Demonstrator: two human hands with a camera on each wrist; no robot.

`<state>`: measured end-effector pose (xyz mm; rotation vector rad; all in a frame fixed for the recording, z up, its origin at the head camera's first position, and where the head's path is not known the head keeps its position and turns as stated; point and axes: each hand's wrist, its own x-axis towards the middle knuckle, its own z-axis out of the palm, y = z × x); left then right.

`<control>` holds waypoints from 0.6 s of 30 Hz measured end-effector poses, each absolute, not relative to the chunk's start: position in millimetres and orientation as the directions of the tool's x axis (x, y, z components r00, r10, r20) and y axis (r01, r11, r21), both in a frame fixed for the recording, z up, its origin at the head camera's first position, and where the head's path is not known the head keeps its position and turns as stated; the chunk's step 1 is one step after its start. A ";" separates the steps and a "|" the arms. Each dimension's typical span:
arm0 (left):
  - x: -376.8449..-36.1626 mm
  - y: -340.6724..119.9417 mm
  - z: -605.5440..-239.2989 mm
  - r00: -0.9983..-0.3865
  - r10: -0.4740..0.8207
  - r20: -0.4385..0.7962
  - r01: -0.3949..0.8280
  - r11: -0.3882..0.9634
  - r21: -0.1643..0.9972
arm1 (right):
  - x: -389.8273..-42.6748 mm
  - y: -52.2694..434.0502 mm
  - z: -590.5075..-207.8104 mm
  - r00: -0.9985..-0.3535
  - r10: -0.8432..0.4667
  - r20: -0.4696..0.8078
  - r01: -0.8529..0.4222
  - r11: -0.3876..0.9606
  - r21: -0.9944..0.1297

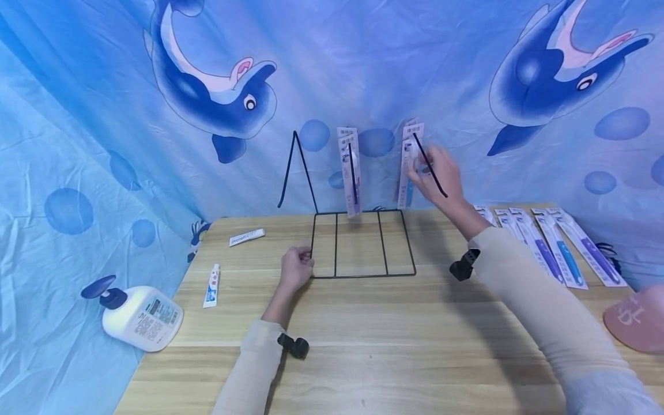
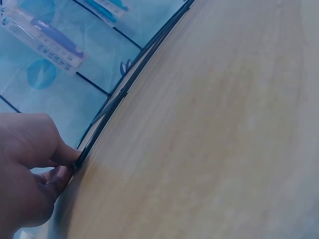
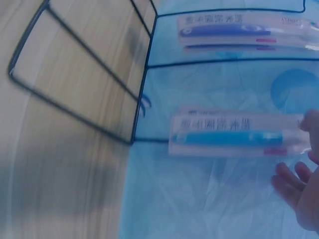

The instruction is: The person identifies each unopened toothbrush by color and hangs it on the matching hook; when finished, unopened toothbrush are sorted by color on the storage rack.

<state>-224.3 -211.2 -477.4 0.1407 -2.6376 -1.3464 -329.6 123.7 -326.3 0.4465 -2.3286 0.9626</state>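
Gripping wire rack (image 1: pixel 363 245) corner, left hand (image 1: pixel 295 268), right hand (image 1: pixel 441 176) pinching toothbrush pack (image 1: pixel 410 167) at its upright.

Backdrop: blue cloth (image 1: pixel 363 69) printed with 2 dolphins and round bubbles, hung behind and draped down both sides.
Tabletop: light wood-grain planks (image 1: pixel 394 346), seams running left to right.
Light: even, bluish, soft shadows on the wood.

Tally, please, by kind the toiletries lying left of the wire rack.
Toothpaste tubes: 2
Pump bottle: 1
Total: 3
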 end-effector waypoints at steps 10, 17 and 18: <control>-224.9 -211.3 -476.4 -0.982 -0.166 0.092 -0.017 0.559 0.829 | -323.2 211.5 -341.4 -0.970 -0.106 0.218 -0.208 0.829 -0.519; -224.2 -211.4 -476.6 -0.982 -0.169 0.081 -0.026 0.549 0.835 | -325.5 269.0 -382.0 -0.998 -0.007 0.056 -0.032 0.890 -0.454; -224.0 -211.3 -476.8 -0.983 -0.168 0.078 -0.027 0.546 0.837 | -325.5 274.8 -388.1 -0.999 -0.005 0.043 -0.023 0.903 -0.430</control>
